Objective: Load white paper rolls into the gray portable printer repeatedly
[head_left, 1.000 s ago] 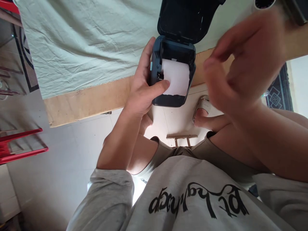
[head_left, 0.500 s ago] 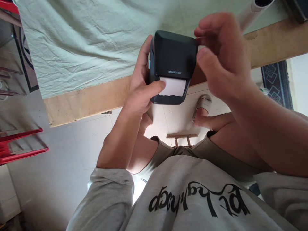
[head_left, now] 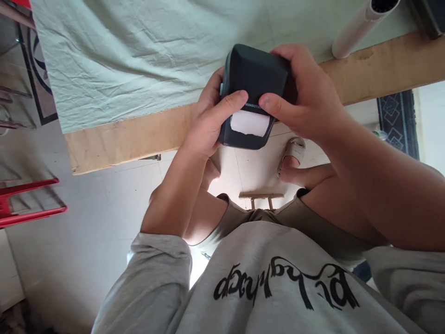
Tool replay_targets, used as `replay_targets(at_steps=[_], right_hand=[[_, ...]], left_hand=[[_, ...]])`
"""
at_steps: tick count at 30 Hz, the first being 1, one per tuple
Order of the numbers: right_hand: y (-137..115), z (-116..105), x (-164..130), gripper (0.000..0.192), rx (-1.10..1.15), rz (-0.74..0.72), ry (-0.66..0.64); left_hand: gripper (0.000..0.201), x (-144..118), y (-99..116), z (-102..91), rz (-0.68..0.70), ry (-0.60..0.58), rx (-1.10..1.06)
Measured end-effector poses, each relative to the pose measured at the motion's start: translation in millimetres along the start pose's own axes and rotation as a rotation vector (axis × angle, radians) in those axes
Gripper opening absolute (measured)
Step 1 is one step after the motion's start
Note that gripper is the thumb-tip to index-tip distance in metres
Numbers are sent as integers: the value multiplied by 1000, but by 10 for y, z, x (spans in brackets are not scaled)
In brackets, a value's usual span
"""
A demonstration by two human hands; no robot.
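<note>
A dark label printer (head_left: 259,74) with NIIMBOT lettering is held up between both hands, near the table's front edge. My left hand (head_left: 213,111) grips its left side, with the thumb on the top cover. My right hand (head_left: 306,93) is closed round the right side, its thumb beside the lettering; its other fingers are mostly hidden behind the printer. A strip of white label paper (head_left: 250,123) with a torn edge sticks out of the slot below the cover.
A pale green cloth (head_left: 139,55) covers the table, whose wooden edge (head_left: 128,134) runs across the view. On the right stands a white cylinder (head_left: 361,30) with a dark top. A red stool (head_left: 34,213) is at the left, and a patterned mat (head_left: 398,123) lies on the floor.
My right hand has moved in from beside the printer and taken hold of its right side. My left thumb has shifted from the paper up onto the cover.
</note>
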State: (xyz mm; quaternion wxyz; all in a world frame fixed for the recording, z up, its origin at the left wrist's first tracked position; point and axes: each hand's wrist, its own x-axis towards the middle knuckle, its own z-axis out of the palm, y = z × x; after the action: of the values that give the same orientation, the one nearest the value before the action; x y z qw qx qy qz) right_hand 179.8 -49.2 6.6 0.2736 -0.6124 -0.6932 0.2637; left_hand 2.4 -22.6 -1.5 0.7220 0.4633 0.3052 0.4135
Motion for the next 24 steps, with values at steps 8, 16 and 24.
replay_targets(at_steps=[8, 16, 24], right_hand=[[18, -6, 48, 68, 49, 0, -9], [-60, -35, 74, 57, 156, -71, -31], [-192, -265, 67, 56, -73, -220, -130]], left_hand=[[15, 13, -50, 60, 61, 17, -4], [26, 191, -187, -155, 143, -171, -20], [23, 113, -114, -107, 143, -155, 37]])
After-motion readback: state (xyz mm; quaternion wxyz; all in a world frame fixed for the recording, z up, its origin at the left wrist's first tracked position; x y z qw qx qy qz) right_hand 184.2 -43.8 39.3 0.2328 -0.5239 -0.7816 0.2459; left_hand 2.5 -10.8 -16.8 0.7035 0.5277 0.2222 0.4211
